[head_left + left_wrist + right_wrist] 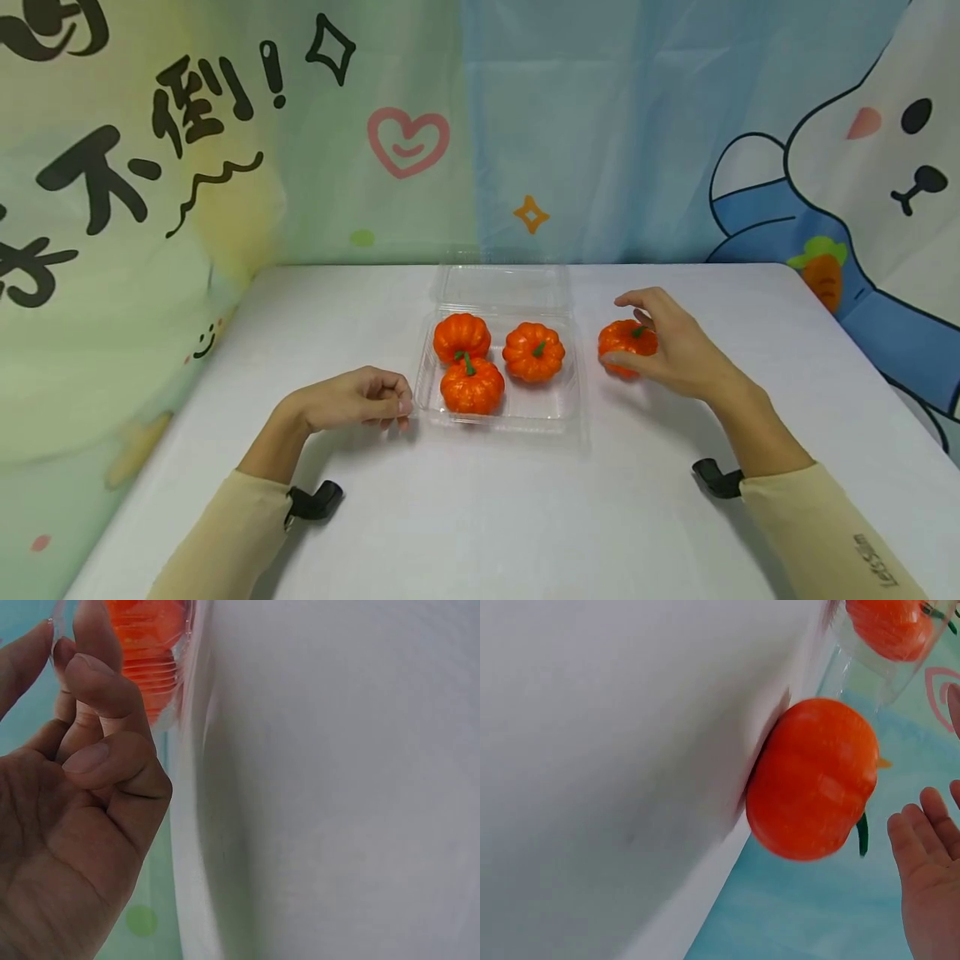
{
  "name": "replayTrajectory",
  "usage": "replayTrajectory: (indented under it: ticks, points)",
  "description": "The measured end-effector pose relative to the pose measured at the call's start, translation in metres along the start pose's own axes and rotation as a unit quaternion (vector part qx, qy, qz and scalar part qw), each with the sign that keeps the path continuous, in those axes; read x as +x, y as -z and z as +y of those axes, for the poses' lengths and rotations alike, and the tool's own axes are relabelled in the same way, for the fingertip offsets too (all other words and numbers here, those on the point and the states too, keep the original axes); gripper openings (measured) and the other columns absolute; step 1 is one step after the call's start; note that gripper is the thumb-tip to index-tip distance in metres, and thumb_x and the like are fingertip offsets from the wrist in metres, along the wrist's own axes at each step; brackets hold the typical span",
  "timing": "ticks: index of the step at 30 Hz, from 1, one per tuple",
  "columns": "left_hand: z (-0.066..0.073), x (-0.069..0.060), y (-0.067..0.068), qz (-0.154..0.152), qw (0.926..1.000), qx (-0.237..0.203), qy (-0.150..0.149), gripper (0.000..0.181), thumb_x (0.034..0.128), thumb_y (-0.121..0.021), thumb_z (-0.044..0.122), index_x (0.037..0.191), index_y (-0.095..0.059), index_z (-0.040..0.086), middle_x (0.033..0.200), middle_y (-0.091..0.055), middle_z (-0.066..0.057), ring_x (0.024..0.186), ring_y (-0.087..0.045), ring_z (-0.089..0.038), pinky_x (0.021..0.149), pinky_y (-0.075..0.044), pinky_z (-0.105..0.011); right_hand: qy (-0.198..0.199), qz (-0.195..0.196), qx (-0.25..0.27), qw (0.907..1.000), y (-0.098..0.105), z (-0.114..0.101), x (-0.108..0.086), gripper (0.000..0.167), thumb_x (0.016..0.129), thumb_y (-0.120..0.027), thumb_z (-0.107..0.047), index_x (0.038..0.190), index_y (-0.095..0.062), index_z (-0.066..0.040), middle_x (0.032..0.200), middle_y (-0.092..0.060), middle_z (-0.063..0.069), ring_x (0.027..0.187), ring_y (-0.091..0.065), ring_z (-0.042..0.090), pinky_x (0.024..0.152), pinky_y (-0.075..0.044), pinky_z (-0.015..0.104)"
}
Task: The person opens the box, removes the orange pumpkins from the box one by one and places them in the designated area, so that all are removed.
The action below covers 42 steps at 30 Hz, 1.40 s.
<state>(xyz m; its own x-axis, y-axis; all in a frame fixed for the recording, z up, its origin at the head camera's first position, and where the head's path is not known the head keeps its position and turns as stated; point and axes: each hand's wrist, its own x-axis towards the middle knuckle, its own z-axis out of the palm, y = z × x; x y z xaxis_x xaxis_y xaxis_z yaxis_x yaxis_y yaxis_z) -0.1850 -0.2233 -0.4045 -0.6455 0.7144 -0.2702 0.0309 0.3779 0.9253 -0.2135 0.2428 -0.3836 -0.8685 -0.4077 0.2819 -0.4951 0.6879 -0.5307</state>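
Your left hand (360, 398) comes in from the near left, bent at the wrist, with its fingertips pointing right. Your thumb and pointing finger are together, pinching the thin clear edge of the plastic box (540, 405) on its left side, by the near corner. In the left wrist view, the other fingers are curled in toward your palm.

Your right hand (667, 346) reaches in from the near right and bends over the loose pumpkin (618, 335). Your thumb is on the near side of it and your fingers are on the far side, wide apart. The right wrist view shows a gap between that pumpkin and the fingers you can see there, so the hand is not clamped on it. The loose pumpkin sits on the white table (480, 525), to the right of the box and just beside it. Its green stem shows on top.

The box is open and lies flat, with its clear lid (502, 287) tipped back on the far side. Three orange pumpkins are inside. The far left pumpkin (461, 333) and the near left pumpkin (472, 390) are so close that they look like they touch. The right pumpkin (533, 357) sits a little apart from them. To its near side, you can see the bare floor of the box.
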Motion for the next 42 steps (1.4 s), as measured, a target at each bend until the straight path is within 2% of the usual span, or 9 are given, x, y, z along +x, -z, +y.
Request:
replayTrajectory:
  ticks: [6,16,26,33,42]
  points:
    - [0.003,0.001,0.001,-0.001,1.0000,-0.002,0.005,0.018,0.1039,-0.059,0.015,0.103,-0.063,-0.002,0.095,-0.069,-0.026,0.074,-0.054,-0.022,0.064,-0.039,-0.023,0.049,0.005,0.009,0.9987,-0.007,-0.008,0.006,0.069,0.081,-0.090,-0.018,0.136,-0.051,-0.003,0.132,-0.054,0.015,0.117,-0.060,0.043,0.097,-0.051,0.060]
    - [0.002,0.001,0.001,-0.005,1.0000,-0.003,-0.004,0.017,0.1040,-0.058,0.013,0.103,-0.063,-0.003,0.095,-0.068,-0.026,0.074,-0.054,-0.022,0.063,-0.039,-0.023,0.106,0.005,0.012,0.9942,-0.017,-0.017,0.016,0.063,0.079,-0.090,-0.014,0.131,-0.055,-0.004,0.130,-0.057,0.014,0.116,-0.058,0.032,0.096,-0.053,0.056]
    - [-0.001,0.002,0.001,-0.003,0.9999,0.007,-0.008,0.018,0.1043,-0.058,0.014,0.102,-0.063,-0.002,0.094,-0.069,-0.024,0.073,-0.053,-0.022,0.062,-0.038,-0.022,0.096,-0.033,0.010,0.9948,-0.028,-0.027,0.022,0.059,0.084,-0.085,-0.013,0.135,-0.057,-0.010,0.136,-0.056,0.009,0.128,-0.053,0.031,0.106,-0.046,0.056]
    - [-0.002,0.002,0.001,-0.003,0.9999,0.008,-0.008,0.017,0.1043,-0.058,0.014,0.102,-0.063,-0.002,0.094,-0.069,-0.025,0.073,-0.053,-0.022,0.062,-0.038,-0.022,0.141,-0.030,0.013,0.9895,-0.037,-0.031,0.026,0.057,0.082,-0.088,-0.016,0.130,-0.059,-0.006,0.133,-0.056,0.008,0.125,-0.055,0.029,0.104,-0.049,0.051]
    - [-0.002,0.002,0.001,-0.002,1.0000,0.004,-0.001,0.017,0.1046,-0.058,0.015,0.103,-0.063,-0.001,0.094,-0.069,-0.024,0.073,-0.052,-0.022,0.063,-0.038,-0.022,0.130,-0.064,-0.008,0.9894,-0.040,-0.038,0.030,0.055,0.083,-0.087,-0.020,0.130,-0.062,-0.005,0.134,-0.056,0.008,0.125,-0.057,0.029,0.105,-0.049,0.050]
